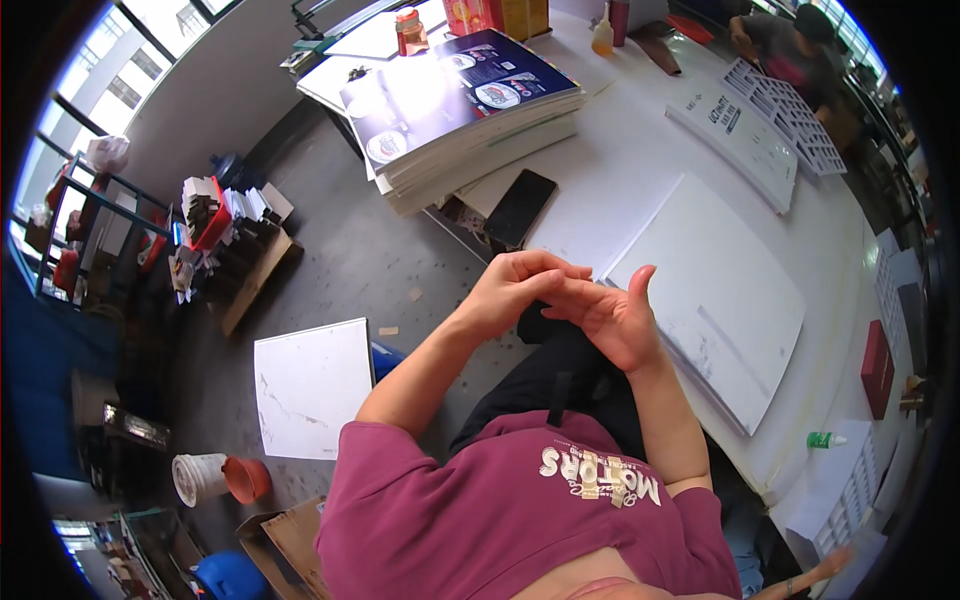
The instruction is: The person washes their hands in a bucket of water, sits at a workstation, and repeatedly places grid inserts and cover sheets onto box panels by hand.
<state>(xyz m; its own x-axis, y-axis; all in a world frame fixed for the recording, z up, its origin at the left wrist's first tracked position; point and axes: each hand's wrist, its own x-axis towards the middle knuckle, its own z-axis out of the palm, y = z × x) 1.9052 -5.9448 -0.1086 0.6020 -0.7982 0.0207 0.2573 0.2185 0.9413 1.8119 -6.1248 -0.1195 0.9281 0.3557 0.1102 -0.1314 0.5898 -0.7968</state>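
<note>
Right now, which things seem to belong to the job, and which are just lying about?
Probably the job:
white sheet beside the right hand
printed stack

Probably just lying about:
black phone
green bottle
red bucket

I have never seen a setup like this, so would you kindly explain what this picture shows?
There is no machine here; this is a bare-handed person. The single picture comes from a camera worn on the head, looking forward and down, so the wearer's shirt shows below. The left hand and right hand meet, their fingers overlapping; no object shows in them. On the white table lie a thick stack with a dark printed top, a black phone, a large white sheet or board and a red box.
</note>
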